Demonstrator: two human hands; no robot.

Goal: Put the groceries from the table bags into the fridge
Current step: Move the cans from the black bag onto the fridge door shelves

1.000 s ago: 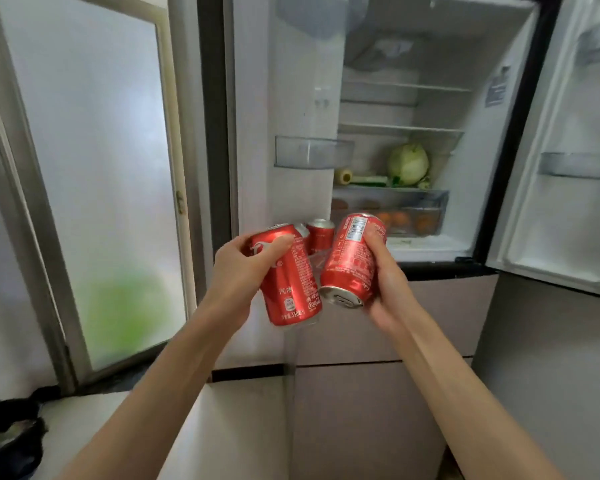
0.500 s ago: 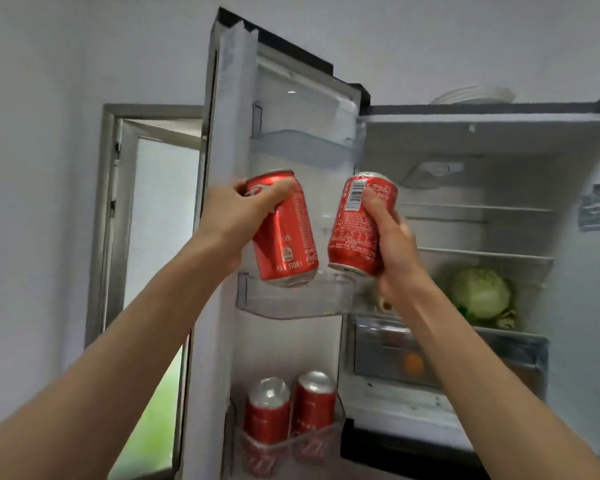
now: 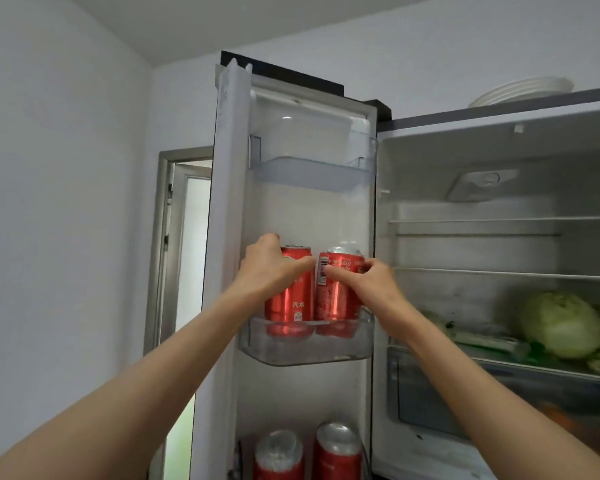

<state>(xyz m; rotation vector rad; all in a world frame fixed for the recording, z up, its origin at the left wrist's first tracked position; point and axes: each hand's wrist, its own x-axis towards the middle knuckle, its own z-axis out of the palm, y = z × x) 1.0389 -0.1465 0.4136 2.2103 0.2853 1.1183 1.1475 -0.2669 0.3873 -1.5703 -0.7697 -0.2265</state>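
Two red soda cans stand upright side by side in the middle door bin [image 3: 305, 353] of the open left fridge door. My left hand [image 3: 269, 268] wraps the top of the left can [image 3: 291, 303]. My right hand [image 3: 369, 282] grips the right can [image 3: 333, 299] from its right side, thumb across the label. Both cans' bases sit inside the clear bin. Two more red cans [image 3: 307, 452] stand in the lower door bin.
The upper door bin [image 3: 312, 173] holds nothing. Inside the fridge, a green cabbage [image 3: 561, 323] and other greens lie on a shelf above a clear drawer [image 3: 465, 393]. White plates [image 3: 523, 90] rest on top of the fridge. A doorway is at the left.
Both hands carried the cans up from below the fridge, then lowered them into the middle door bin. The view tilted upward toward the door shelves.
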